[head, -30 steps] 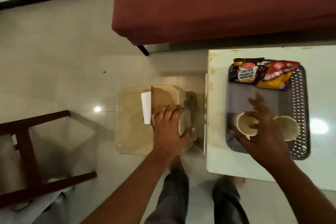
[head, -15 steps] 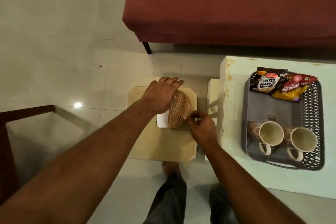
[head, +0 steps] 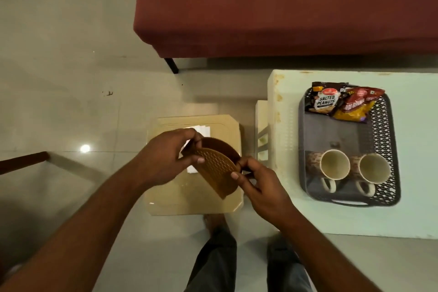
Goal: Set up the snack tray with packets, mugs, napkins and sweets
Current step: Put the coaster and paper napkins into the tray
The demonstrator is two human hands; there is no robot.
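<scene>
Over the beige plastic stool (head: 166,199), both hands hold a brown semicircular napkin holder (head: 216,169) with a perforated face. My left hand (head: 163,159) grips its left top edge, and my right hand (head: 258,182) pinches its right edge. White napkins (head: 201,129) show behind and beneath the holder. On the pale table to the right sits a dark lattice tray (head: 388,144). It holds a salted peanuts packet (head: 323,101), a red and yellow snack packet (head: 356,108) and two cream mugs (head: 335,167) (head: 374,172) side by side.
A maroon sofa (head: 284,7) fills the back. A dark wooden chair frame (head: 21,161) juts in at the left. The pale table (head: 414,220) stands right of the stool. My legs and feet (head: 215,256) are on the tiled floor below.
My right hand left the mugs on the tray and came over to the stool. Both hands now hold the napkin holder, which has been lifted and tilted.
</scene>
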